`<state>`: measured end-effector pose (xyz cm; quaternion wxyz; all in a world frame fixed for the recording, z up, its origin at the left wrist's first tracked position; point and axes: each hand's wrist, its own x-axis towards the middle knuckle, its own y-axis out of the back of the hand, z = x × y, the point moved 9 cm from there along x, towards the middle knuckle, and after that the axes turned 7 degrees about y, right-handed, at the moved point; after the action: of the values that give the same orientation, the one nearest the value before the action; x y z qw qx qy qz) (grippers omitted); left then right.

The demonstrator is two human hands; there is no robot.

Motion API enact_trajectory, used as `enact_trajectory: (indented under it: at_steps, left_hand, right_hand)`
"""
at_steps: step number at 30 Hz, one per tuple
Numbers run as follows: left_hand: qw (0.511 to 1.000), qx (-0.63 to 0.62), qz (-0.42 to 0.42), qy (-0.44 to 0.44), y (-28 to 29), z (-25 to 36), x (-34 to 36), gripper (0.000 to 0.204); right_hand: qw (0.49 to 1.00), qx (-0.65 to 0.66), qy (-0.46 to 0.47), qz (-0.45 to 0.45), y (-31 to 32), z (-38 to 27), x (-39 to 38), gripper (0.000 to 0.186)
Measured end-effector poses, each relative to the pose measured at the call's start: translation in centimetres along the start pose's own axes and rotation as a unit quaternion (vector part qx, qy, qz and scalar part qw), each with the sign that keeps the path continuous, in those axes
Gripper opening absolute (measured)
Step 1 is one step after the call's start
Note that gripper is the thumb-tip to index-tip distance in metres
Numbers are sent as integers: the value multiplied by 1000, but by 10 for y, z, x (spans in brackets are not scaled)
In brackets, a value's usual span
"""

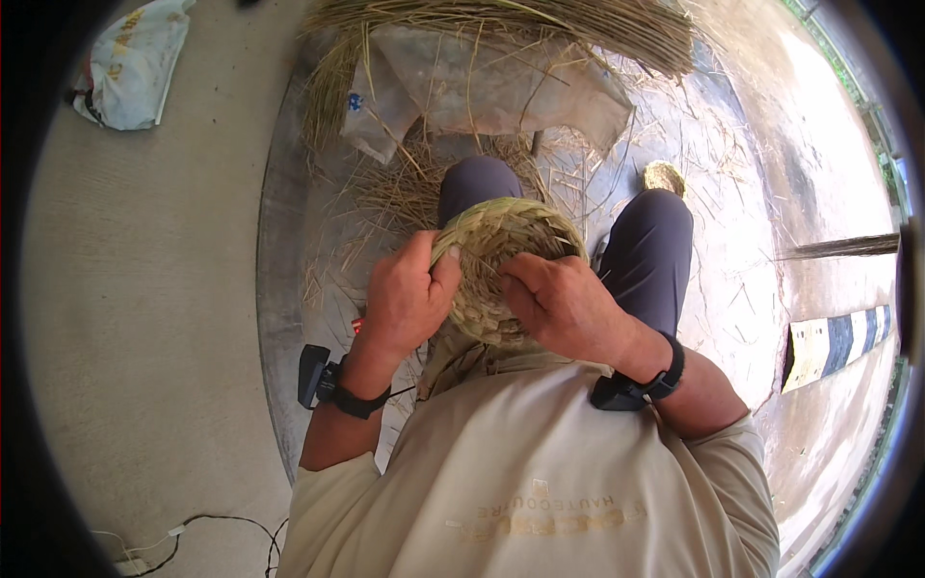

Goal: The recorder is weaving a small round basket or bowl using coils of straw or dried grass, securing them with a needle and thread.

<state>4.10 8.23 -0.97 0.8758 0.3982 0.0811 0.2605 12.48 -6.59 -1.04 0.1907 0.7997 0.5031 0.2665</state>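
A round woven straw basket (506,222) rests between my knees, its open top facing up toward me. At its left side my left hand (411,287) grips the rim, thumb near the inside and fingers over the outer edge. My right hand (559,303) reaches into the right side of the basket with its fingers curled in a pinch against the weave; what exactly they hold is hidden. Dark straps with black devices circle both wrists.
Long straw bundles (578,29) lie over a clear plastic sheet (482,82) ahead. Loose straw (385,193) litters the grey mat. A small straw piece (663,176) sits beyond my right knee. A white sack (130,63), cables (222,516) and a striped board (838,342) lie around.
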Motion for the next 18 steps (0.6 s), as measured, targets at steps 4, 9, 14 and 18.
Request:
enact_trajectory:
  at_steps: [4, 9, 14, 18]
  left_hand:
    - [1000, 2, 15, -9, 1, 3, -2, 20]
    - [999, 23, 35, -33, 0, 4, -4, 20]
    - [996, 40, 60, -61, -3, 10, -7, 21]
    - [998, 40, 23, -54, -13, 11, -12, 21]
  right_hand:
    - [1000, 5, -16, -6, 0, -3, 0, 12]
    - [1000, 23, -21, 0, -1, -2, 1, 12]
    - [998, 50, 8, 42, -4, 2, 13, 12]
    - [994, 92, -26, 59, -9, 14, 23, 13]
